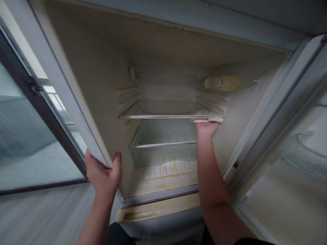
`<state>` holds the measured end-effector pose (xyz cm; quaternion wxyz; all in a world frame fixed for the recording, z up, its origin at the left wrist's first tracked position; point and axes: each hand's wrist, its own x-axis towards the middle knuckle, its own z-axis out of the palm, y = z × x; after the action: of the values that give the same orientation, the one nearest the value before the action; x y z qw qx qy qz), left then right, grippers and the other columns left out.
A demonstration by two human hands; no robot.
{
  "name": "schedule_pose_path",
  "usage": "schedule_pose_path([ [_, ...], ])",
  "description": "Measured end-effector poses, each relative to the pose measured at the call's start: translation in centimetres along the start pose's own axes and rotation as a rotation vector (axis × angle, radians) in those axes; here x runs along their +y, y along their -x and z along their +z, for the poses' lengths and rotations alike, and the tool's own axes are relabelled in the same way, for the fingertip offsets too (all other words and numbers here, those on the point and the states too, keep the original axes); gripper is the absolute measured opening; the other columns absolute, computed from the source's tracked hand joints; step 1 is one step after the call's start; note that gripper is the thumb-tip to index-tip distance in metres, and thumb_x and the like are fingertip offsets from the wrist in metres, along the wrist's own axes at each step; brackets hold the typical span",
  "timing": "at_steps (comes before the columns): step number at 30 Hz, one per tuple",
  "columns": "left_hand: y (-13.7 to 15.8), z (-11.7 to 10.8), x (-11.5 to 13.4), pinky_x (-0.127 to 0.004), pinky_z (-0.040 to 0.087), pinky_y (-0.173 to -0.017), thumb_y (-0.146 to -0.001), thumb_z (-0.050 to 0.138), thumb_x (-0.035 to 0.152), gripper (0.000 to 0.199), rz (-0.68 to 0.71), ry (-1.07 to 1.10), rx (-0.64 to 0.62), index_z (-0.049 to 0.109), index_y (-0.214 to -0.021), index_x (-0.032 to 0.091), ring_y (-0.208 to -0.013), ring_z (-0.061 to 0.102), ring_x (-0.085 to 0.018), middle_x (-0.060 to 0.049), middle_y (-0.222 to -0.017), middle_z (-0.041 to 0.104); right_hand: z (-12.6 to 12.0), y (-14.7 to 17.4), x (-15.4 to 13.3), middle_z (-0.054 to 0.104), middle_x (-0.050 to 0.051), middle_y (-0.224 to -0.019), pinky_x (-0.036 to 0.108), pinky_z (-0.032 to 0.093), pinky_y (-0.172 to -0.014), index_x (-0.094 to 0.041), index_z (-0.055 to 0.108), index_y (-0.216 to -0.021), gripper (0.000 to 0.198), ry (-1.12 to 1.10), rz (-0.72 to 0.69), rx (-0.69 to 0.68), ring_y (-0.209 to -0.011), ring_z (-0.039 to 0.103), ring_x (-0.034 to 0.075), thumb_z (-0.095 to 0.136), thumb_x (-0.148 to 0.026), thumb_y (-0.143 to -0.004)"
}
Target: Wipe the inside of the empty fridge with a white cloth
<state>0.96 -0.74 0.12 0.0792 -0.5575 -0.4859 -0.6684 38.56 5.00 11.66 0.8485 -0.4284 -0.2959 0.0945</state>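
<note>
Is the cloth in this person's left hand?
No, the left hand grips the fridge edge, while the right hand holds the cloth at the upper glass shelf.

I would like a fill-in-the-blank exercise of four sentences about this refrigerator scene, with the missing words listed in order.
1. Of the left hand and the right hand, only the ____ one grips the side of the refrigerator.
2. Of the two glass shelves, the pale cloth is just below the ____ one's front edge.
3. Inside, the yellowish panel with a round knob is on the ____ wall.
4. The refrigerator door stands wide ____.

Missing words: left; upper; right; open.
</note>
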Motion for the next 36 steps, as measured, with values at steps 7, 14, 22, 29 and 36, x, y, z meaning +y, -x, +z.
schedule_pose_path([
  [7, 0.1, 0.2, 0.0, -0.049, 0.046, -0.110, -0.078, 0.074, 0.043, 0.083, -0.034, -0.021, 0.020, 0.043, -0.151, 0.017, -0.129, 0.057, -0.035, -0.016, -0.137, 0.058, 0.5, 4.9, -1.8, 0.072, 0.013, -0.092, 0.055, 0.053, -0.095, -0.026, 0.071, -0.094, 0.070, -0.321, 0.127, -0.007, -0.104, 0.069, 0.028, 0.003, -0.044, -0.091],
  [14, 0.0, 0.2, 0.2, -0.046, 0.049, -0.107, -0.079, 0.073, 0.040, 0.078, -0.043, 0.043, -0.010, 0.043, -0.148, 0.016, -0.122, 0.060, -0.032, -0.016, -0.132, 0.059, 8.0, 8.8, 0.3, 0.072, 0.009, -0.089, 0.054, 0.055, -0.093, -0.023, 0.068, -0.100, 0.062, -0.643, 0.532, -0.380, -0.098, 0.068, 0.025, 0.010, -0.043, -0.093],
  [22, -0.2, 0.0, 0.5, -0.046, 0.045, -0.110, -0.079, 0.073, 0.041, 0.074, -0.009, 0.006, -0.003, 0.047, -0.144, 0.017, -0.128, 0.057, -0.034, -0.017, -0.135, 0.058, 16.3, 16.5, -1.0, 0.067, 0.003, -0.072, 0.049, 0.055, -0.093, -0.024, 0.065, -0.089, 0.062, -0.799, 0.768, -0.629, -0.097, 0.065, 0.024, 0.009, -0.051, -0.093],
  [29, -0.2, 0.0, 0.4, -0.046, 0.045, -0.111, -0.079, 0.071, 0.044, 0.078, -0.031, -0.013, -0.015, 0.044, -0.148, 0.016, -0.126, 0.058, -0.033, -0.017, -0.135, 0.058, 13.0, 18.6, -3.0, 0.068, 0.002, -0.075, 0.047, 0.052, -0.102, -0.024, 0.061, -0.091, 0.053, -0.924, 0.713, -0.623, -0.093, 0.068, 0.021, 0.010, -0.036, -0.096],
  [36, -0.1, 0.1, -0.2, -0.045, 0.044, -0.111, -0.073, 0.075, 0.040, 0.091, -0.020, 0.006, 0.008, 0.041, -0.152, 0.012, -0.128, 0.056, -0.033, -0.017, -0.138, 0.056, 5.9, 12.9, -5.5, 0.073, 0.007, -0.095, 0.048, 0.056, -0.099, -0.020, 0.062, -0.109, 0.057, -0.699, 0.427, -0.307, -0.096, 0.071, 0.021, 0.008, -0.031, -0.096],
])
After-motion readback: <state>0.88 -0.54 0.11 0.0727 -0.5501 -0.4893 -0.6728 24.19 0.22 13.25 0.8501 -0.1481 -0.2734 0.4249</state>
